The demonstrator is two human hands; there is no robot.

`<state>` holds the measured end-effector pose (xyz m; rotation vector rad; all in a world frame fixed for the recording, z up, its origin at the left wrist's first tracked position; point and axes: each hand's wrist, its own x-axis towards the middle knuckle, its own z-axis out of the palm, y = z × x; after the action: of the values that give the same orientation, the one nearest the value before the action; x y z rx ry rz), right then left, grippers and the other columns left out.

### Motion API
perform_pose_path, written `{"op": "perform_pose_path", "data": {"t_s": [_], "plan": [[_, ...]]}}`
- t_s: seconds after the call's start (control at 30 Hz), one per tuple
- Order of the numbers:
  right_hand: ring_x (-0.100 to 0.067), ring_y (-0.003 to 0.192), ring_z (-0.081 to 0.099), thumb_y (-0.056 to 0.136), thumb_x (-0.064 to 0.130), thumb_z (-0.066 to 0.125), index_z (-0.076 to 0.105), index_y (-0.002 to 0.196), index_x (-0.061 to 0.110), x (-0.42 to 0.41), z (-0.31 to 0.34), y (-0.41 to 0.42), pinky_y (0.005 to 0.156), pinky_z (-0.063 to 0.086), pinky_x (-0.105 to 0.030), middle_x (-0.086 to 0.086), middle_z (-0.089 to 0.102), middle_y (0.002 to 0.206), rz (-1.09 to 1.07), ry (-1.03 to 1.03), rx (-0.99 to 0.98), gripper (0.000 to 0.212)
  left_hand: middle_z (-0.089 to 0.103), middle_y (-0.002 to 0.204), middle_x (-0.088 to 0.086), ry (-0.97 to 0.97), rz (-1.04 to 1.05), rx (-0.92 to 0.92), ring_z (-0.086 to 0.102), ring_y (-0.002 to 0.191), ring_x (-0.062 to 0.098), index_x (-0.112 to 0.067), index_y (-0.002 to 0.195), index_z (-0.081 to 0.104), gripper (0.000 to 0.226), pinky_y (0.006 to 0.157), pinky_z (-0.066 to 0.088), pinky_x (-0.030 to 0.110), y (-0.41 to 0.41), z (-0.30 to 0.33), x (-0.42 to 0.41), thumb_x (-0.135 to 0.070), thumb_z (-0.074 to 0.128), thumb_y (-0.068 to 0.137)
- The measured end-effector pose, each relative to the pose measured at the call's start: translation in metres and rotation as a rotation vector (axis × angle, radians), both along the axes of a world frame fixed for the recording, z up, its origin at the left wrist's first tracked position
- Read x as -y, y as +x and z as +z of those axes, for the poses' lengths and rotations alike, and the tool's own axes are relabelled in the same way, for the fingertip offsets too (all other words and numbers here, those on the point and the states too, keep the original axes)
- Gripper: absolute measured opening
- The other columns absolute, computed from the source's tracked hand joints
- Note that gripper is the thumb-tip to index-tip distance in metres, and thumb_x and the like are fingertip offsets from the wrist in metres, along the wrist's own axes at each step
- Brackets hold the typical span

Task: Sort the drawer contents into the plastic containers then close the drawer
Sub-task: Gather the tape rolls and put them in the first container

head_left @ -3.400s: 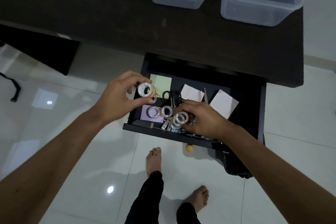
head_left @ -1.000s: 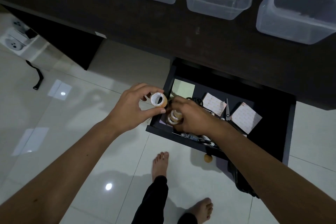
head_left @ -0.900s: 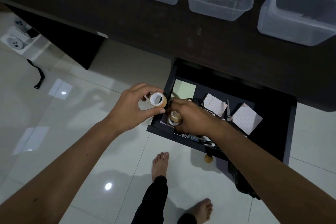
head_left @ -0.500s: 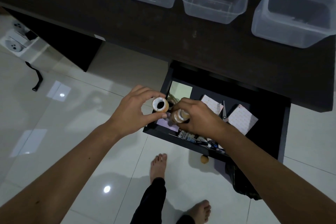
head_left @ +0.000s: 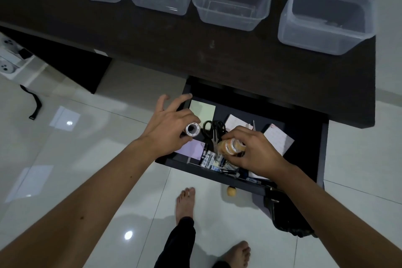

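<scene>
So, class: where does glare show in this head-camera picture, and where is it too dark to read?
Head view: bright glare spots on the glossy floor tiles; the drawer interior is dim, the bag beneath it nearly black; wide-angle distortion bows the plastic containers.

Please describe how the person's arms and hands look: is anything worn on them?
Both forearms are bare, with no sleeves in view. The left hand and right hand wear no gloves, and no rings, watch or bracelet can be seen. A small dark mark shows on the left forearm.
</scene>
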<state>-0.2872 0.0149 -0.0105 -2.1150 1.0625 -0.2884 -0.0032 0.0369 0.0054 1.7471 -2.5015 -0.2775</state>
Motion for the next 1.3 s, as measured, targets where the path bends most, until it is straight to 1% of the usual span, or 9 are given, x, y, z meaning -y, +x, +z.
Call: {"op": "perform_pose_path", "data": {"t_s": [0.2,0.4,0.57,0.7,0.83,1.0,1.1,1.23,1.3], "plan": [[-0.004,0.097,0.065,0.077,0.028,0.089,0.072,0.118,0.023,-0.002,-0.004,-0.008,0.088,0.053,-0.022,0.013,0.067,0.109,-0.029,0.006,0.028,0.045,0.072,0.122,-0.016,0.087,0.008,0.152,0.016,0.159,0.019,-0.033,0.117,0.073,0.035,0.118,0.013,0.053,-0.008,-0.001,0.007,-0.032,0.080,0.083],[-0.005,0.099,0.066,0.078,0.031,0.088,0.071,0.119,0.025,0.001,-0.003,-0.011,0.086,0.056,-0.030,0.014,0.066,0.109,-0.050,0.000,0.054,0.044,0.070,0.123,-0.014,0.131,-0.001,0.299,0.013,0.153,0.021,-0.030,0.122,0.069,0.051,0.111,0.025,0.045,-0.012,-0.005,0.015,-0.012,0.076,0.075],[-0.004,0.100,0.065,0.079,0.030,0.088,0.071,0.120,0.023,-0.001,-0.003,-0.012,0.087,0.054,-0.026,0.013,0.066,0.110,-0.050,0.005,0.063,0.045,0.071,0.120,-0.011,0.118,0.015,0.369,0.010,0.148,0.021,-0.027,0.121,0.068,0.052,0.108,0.030,0.045,-0.018,-0.007,0.018,-0.008,0.076,0.073],[-0.005,0.099,0.065,0.078,0.026,0.089,0.071,0.120,0.022,-0.004,-0.003,-0.013,0.087,0.053,-0.023,0.011,0.067,0.109,-0.053,0.005,0.072,0.046,0.075,0.106,-0.006,0.038,-0.019,0.257,0.034,0.139,0.025,-0.022,0.108,0.075,0.037,0.101,0.037,0.044,-0.013,-0.012,0.015,-0.017,0.083,0.072],[-0.005,0.099,0.065,0.078,0.025,0.089,0.071,0.120,0.022,-0.008,0.001,-0.016,0.087,0.052,-0.020,0.011,0.066,0.109,-0.066,0.020,0.082,0.046,0.075,0.107,-0.006,-0.011,-0.070,0.074,0.055,0.126,0.026,-0.025,0.107,0.074,0.033,0.102,0.038,0.047,-0.009,-0.012,0.009,-0.031,0.087,0.077],[-0.005,0.099,0.065,0.078,0.026,0.089,0.072,0.119,0.021,-0.007,0.013,-0.022,0.086,0.050,-0.015,0.010,0.067,0.108,-0.100,0.016,0.082,0.045,0.069,0.116,-0.012,0.044,0.000,-0.119,0.054,0.124,0.016,-0.031,0.119,0.069,0.040,0.112,0.019,0.052,-0.014,-0.003,0.001,-0.038,0.083,0.083],[-0.005,0.098,0.066,0.079,0.029,0.089,0.072,0.118,0.024,-0.007,0.020,-0.026,0.085,0.052,-0.016,0.013,0.066,0.108,-0.122,0.008,0.086,0.044,0.066,0.119,-0.016,0.053,0.020,-0.210,0.057,0.119,0.011,-0.034,0.124,0.066,0.042,0.108,0.012,0.038,-0.023,0.000,-0.002,-0.043,0.081,0.086],[-0.004,0.097,0.064,0.077,0.029,0.090,0.071,0.119,0.025,-0.005,0.029,-0.033,0.082,0.052,-0.016,0.014,0.065,0.108,-0.144,-0.001,0.063,0.046,0.066,0.120,-0.017,0.075,0.031,-0.294,0.056,0.115,0.010,-0.033,0.127,0.065,0.046,0.097,0.015,0.030,-0.035,0.009,-0.002,-0.042,0.083,0.085],[-0.005,0.096,0.065,0.077,0.030,0.090,0.071,0.120,0.026,-0.006,0.033,-0.038,0.081,0.053,-0.020,0.013,0.065,0.108,-0.152,-0.010,0.050,0.047,0.064,0.120,-0.019,0.108,0.047,-0.325,0.046,0.111,0.014,-0.035,0.129,0.064,0.048,0.092,0.020,0.028,-0.039,0.013,-0.003,-0.042,0.083,0.085]]}}
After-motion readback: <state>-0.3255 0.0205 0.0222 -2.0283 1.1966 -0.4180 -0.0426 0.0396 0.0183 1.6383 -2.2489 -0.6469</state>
